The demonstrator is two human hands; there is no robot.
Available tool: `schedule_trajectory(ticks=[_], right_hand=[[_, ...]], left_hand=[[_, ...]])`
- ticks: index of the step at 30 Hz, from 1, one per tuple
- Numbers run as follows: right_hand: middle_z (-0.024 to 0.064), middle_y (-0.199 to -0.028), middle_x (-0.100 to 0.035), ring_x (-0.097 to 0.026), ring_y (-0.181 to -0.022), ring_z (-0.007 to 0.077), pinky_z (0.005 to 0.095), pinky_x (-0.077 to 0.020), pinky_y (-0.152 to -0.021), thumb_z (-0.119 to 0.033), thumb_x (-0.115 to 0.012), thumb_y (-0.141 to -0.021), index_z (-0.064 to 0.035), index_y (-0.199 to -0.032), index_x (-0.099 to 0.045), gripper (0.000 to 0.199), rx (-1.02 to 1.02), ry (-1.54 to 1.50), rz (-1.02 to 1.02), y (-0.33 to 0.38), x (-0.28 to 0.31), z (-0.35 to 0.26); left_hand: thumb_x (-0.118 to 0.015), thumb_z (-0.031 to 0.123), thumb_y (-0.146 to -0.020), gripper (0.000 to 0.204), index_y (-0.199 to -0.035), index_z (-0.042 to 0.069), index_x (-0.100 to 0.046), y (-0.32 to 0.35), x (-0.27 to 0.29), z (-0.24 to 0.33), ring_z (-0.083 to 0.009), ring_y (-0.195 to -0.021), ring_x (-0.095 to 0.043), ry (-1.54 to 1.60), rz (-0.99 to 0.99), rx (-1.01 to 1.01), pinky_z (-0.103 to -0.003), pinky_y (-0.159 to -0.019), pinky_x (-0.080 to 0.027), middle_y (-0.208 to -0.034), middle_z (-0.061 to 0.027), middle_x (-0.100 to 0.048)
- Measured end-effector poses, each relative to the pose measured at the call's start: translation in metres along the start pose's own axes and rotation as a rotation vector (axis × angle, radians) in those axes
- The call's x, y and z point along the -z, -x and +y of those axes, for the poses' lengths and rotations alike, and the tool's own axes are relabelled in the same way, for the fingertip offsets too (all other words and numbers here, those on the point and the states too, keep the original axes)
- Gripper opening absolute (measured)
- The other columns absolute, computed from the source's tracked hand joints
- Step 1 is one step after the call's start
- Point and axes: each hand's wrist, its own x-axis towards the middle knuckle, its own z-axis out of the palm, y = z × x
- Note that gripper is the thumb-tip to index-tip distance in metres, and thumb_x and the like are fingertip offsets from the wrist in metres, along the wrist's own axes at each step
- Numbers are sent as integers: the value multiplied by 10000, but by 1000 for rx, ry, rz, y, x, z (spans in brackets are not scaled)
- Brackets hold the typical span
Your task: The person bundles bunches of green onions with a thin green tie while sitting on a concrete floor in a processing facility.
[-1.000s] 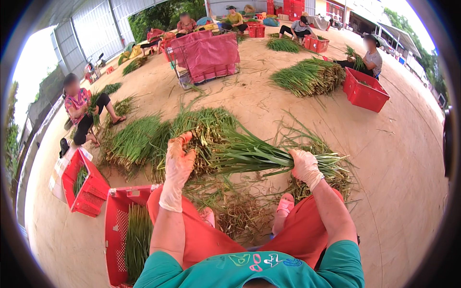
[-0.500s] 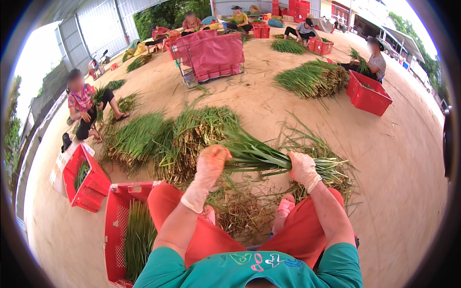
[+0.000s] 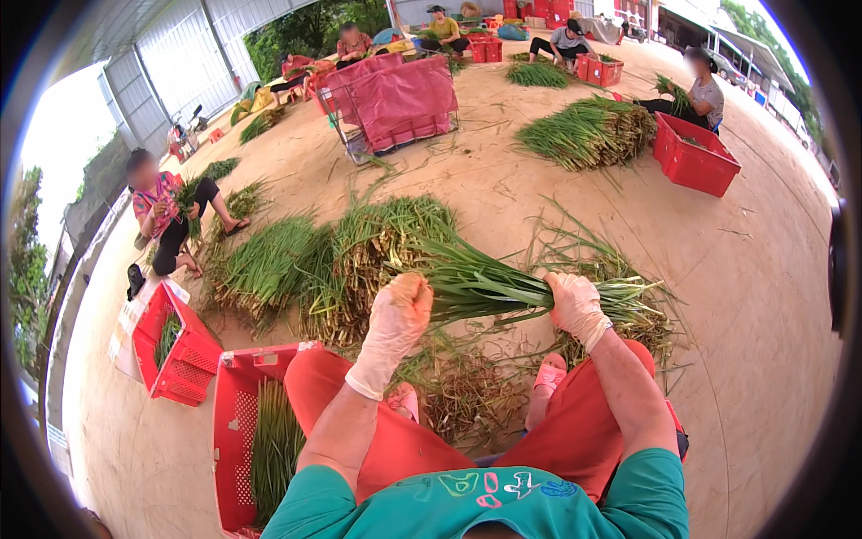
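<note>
My right hand point(image 3: 576, 308) is closed around the green bunch point(image 3: 492, 284) near its pale stem ends, holding it sideways in front of my knees, short of the piled stalks point(image 3: 391, 238). My left hand point(image 3: 401, 310) curls at the leafy end, though I cannot tell whether it pinches any leaves. The red crate point(image 3: 230, 431) edges close against my left knee, while floor point(image 3: 763, 314) stretches wide beyond my right.

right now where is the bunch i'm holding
In the head view, just right of centre: the bunch is in your right hand, its leaves pointing toward your left hand.
</note>
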Motion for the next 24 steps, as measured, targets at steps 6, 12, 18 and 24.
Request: schedule_trajectory(ticks=[6,12,18,24], right_hand=[[124,-866,-635,-643,-846,313,425,-510,-735,-104,-654,-731,-99,-1051,-598,324,-6,85,55,7,-4,13],[123,-859,-625,-630,-844,314,433,-501,-738,-116,-655,-748,-114,-1031,-581,292,36,92,29,0,-4,1],[129,-865,-616,-619,-838,323,434,-497,-740,-108,-639,-757,-113,-1022,-570,274,81,95,32,4,-3,1],[122,-873,-614,-619,-848,316,420,-493,-761,-112,-637,-757,-110,-1053,-581,302,73,83,64,8,-2,8]], left_hand=[[-608,54,-961,161,-819,51,-685,-21,40,9,-53,-558,-548,1102,112,396,-193,-485,-471,-742,-47,-667],[-772,195,-887,187,-912,21,-708,-17,29,-24,-118,-715,-604,377,100,187,-252,-642,-499,-827,-54,-680],[-700,128,-839,120,-830,8,-693,-15,0,-12,-148,-590,-546,-25,-95,273,-299,-578,-446,-697,-78,-645],[-588,4,-908,144,-823,7,-703,-26,21,-9,-88,-622,-605,684,75,552,-219,-500,-471,-783,-55,-704]])
